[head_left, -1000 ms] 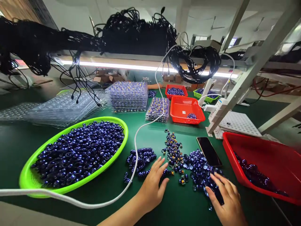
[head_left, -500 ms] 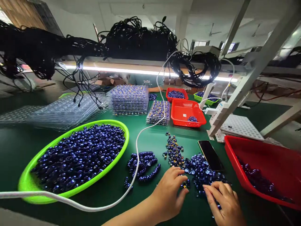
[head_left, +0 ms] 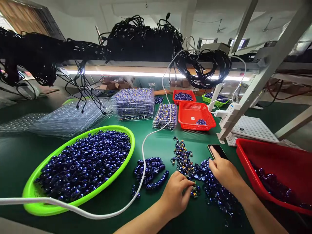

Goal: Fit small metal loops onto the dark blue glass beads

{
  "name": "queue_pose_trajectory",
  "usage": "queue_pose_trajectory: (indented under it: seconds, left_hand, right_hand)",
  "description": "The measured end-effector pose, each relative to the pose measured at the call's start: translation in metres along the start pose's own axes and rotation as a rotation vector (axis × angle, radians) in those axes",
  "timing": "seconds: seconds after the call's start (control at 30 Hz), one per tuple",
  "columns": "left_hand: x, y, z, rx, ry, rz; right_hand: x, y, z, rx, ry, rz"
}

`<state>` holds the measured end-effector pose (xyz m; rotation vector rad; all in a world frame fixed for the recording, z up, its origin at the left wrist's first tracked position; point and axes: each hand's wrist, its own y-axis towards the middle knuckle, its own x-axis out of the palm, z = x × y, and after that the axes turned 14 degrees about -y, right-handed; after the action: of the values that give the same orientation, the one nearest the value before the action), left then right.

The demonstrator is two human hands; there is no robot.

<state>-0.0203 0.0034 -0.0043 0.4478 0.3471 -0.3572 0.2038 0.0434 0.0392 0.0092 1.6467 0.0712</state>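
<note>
My left hand pinches a small gold-and-green piece between thumb and forefinger, just above a few loose blue-and-gold pieces. My right hand reaches over the heap of shiny blue ring-like parts, its index finger stretched onto the dark screen of a phone and its thumb apart. Whether the finger touches the screen I cannot tell. Its other fingers are partly hidden. Beyond my hands spreads a cluster of blue parts with gold bits. Rows of stacked blue rings lie to the left.
A large green basket full of blue rings stands left, with a white cable crossing before it. A red tub is at right. Behind are a red basket, stacked clear trays and a metal post.
My right hand has moved up and away from the near part of the blue heap to the phone, extending its index finger. My left thumb and forefinger have closed on the small piece.
</note>
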Motion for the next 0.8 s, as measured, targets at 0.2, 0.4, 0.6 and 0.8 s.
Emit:
queue_pose_trajectory:
  seconds: [0.2,0.4,0.6,0.8]
  left_hand:
    - [-0.014,0.005,-0.006,-0.090,-0.065,-0.011]
    - [-0.024,0.010,-0.014,-0.185,-0.093,0.017]
    - [-0.015,0.004,-0.009,-0.187,-0.099,-0.011]
    - [-0.010,0.001,-0.008,-0.137,-0.067,-0.030]
  right_hand:
    - [-0.009,-0.053,-0.011,-0.253,0.299,-0.191]
    - [0.013,-0.102,0.003,-0.073,0.299,-0.038]
    - [0.033,-0.097,-0.020,-0.268,0.123,0.043]
    - [0.047,-0.076,-0.037,-0.305,-0.086,0.025]
